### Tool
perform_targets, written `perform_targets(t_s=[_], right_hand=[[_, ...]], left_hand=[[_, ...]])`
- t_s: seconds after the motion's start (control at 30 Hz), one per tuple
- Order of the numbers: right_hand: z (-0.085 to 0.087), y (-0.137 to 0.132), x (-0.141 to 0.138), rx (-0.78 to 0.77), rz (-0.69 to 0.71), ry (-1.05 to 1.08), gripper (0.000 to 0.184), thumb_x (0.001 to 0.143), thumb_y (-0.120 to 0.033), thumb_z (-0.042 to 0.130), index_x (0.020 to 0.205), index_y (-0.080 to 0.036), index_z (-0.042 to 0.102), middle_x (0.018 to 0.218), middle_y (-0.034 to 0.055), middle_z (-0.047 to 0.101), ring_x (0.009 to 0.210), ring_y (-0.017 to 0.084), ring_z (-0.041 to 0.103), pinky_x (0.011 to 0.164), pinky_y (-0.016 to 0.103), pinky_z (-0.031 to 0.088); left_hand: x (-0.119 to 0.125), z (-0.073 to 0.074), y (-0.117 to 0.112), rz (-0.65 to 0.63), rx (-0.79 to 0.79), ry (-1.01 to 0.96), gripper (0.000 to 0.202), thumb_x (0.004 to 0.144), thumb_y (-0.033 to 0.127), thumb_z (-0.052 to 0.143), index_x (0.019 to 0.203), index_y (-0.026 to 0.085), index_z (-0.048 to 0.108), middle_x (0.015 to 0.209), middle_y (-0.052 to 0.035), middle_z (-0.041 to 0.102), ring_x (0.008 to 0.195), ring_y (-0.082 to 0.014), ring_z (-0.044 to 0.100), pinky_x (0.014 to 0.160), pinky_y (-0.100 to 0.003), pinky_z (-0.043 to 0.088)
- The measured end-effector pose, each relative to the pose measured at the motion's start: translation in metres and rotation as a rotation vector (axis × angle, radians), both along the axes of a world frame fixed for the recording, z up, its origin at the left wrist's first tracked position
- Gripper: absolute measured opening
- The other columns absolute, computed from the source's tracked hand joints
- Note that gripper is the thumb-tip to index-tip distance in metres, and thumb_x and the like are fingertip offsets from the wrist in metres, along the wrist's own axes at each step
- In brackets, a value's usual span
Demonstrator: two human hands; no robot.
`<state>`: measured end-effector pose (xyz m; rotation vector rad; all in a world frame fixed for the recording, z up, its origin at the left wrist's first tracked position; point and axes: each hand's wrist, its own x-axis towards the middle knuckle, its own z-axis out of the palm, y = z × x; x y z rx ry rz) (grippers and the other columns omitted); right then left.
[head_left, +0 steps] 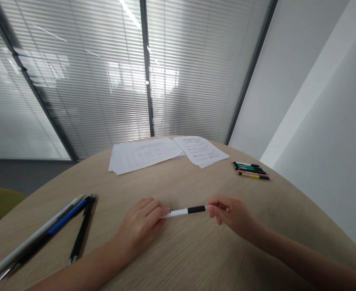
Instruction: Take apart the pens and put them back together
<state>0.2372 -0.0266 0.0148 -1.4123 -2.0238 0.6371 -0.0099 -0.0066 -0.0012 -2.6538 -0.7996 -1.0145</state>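
Observation:
A white pen (181, 212) with a black grip stretches level between my two hands, low over the wooden table (141, 182). My left hand (146, 218) is closed around its white end, palm down. At the other end, my right hand (228, 212) pinches the tip beyond the black grip between thumb and fingers; the very tip is hidden. Left of my left forearm lie a black pen (82, 228), a blue and black pen (65, 222) and a white pen (35, 238).
Several pens (252, 170) lie side by side near the table's right edge. Toward the far edge are printed sheets of paper (147, 153) and a second stack of sheets (199, 148). A glass wall with blinds (196, 72) stands behind; a green chair (5, 200) is at left.

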Motion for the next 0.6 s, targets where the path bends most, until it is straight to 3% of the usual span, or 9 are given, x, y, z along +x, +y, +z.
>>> perform_targets(t_s=[0.2,0.4,0.6], right_hand=[[-0.006,-0.002,-0.004,-0.094,-0.005,0.092,0.022,0.077,-0.024,0.045,0.059,-0.016,0.054,0.049,-0.0025,0.053,0.041,0.007,0.048,0.044,0.017,0.037],[-0.008,-0.002,-0.008,-0.161,-0.030,0.134,0.030,0.077,-0.028,0.044,0.049,-0.017,0.048,0.038,-0.0054,0.044,0.035,0.006,0.043,0.041,0.017,0.035],[-0.014,-0.004,-0.013,-0.301,-0.036,0.185,0.034,0.078,-0.036,0.040,0.050,-0.017,0.045,0.037,-0.0064,0.041,0.030,0.005,0.038,0.033,0.016,0.031]], left_hand=[[0.002,-0.003,-0.001,0.007,-0.024,0.027,0.023,0.078,0.006,0.037,0.092,0.015,0.053,0.064,-0.0013,0.048,0.058,-0.0136,0.048,0.048,-0.021,0.040],[0.004,0.001,-0.005,-0.019,0.131,0.108,0.021,0.085,0.011,0.033,0.084,0.014,0.054,0.059,-0.0010,0.046,0.055,-0.0137,0.043,0.044,-0.021,0.035],[0.003,0.014,-0.013,-0.047,0.187,0.224,0.026,0.088,0.012,0.027,0.082,0.013,0.053,0.060,-0.0021,0.048,0.055,-0.0146,0.043,0.046,-0.024,0.036]])
